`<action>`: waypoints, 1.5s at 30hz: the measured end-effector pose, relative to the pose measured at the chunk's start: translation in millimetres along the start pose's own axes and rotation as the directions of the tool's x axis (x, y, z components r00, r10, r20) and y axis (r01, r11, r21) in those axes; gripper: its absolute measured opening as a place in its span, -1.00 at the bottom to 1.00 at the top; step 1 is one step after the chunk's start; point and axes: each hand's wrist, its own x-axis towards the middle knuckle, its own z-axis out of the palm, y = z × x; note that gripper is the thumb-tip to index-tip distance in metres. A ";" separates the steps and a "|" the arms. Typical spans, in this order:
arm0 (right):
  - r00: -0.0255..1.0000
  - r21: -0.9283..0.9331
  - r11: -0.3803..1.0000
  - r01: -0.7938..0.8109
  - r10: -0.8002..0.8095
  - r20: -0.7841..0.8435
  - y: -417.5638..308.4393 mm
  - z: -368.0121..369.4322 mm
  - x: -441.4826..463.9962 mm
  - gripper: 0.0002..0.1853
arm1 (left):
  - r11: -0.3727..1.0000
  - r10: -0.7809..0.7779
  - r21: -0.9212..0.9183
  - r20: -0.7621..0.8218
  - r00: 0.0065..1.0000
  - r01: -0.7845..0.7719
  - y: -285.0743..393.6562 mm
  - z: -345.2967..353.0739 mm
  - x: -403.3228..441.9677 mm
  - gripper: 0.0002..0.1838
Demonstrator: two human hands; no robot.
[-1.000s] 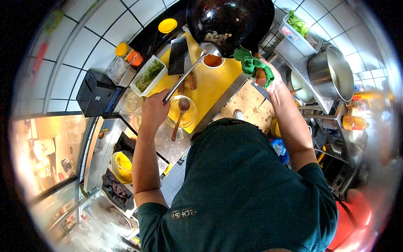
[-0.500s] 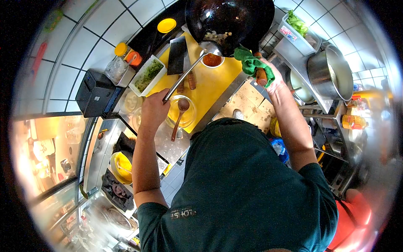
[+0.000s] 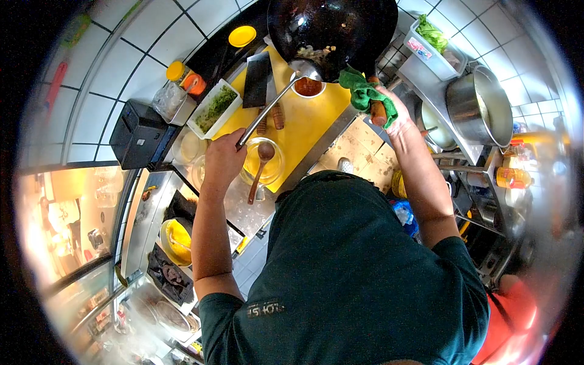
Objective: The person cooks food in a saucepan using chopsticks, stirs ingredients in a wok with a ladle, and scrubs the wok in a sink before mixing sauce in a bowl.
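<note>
My left hand (image 3: 225, 159) is closed around the handle of a metal ladle (image 3: 272, 104), whose bowl meets the near rim of a dark wok (image 3: 340, 30). Bits of chopped food (image 3: 313, 53) lie low inside the wok, which is tilted toward me. In my right hand (image 3: 398, 112) is the wooden wok handle (image 3: 378, 113), with a green cloth (image 3: 360, 91) bunched around it. Just below the ladle's bowl, a white bowl of red-orange sauce (image 3: 308, 87) sits on a yellow cutting board (image 3: 316, 121). A cleaver (image 3: 258, 82) rests on the board left of the sauce.
A white tub of chopped greens (image 3: 214, 111) stands left of the board. Near my left wrist, a wooden spoon (image 3: 263, 161) lies across a clear bowl (image 3: 278, 163). On the right shelf are a large metal pot (image 3: 480, 106) and a box of lettuce (image 3: 433, 45). Someone in red (image 3: 508, 319) is behind.
Almost nothing differs. Both hands keep their places, and the wok and ladle look nearly unmoved.
</note>
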 end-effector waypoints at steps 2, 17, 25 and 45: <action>1.000 -0.007 1.000 -0.011 0.011 0.008 -0.8 0.5 -3.0 -0.71 | 1.000 0.008 0.010 -0.011 1.000 -0.008 0.6 1.4 -1.0 -0.60; 1.000 0.027 1.000 -0.011 0.011 -0.006 4.8 -7.0 4.8 -0.69 | 0.999 -0.018 0.032 0.024 1.000 0.017 4.9 -4.5 -0.8 -0.61; 0.999 -0.025 1.000 -0.006 0.005 -0.035 3.5 -3.0 1.3 -0.69 | 1.000 0.008 0.028 0.002 1.000 -0.008 6.3 -4.2 -0.6 -0.62; 1.000 -0.073 0.997 0.021 -0.023 -0.020 2.0 9.6 -13.3 -0.65 | 1.000 0.012 0.021 -0.015 1.000 -0.012 11.1 -6.0 -4.7 -0.62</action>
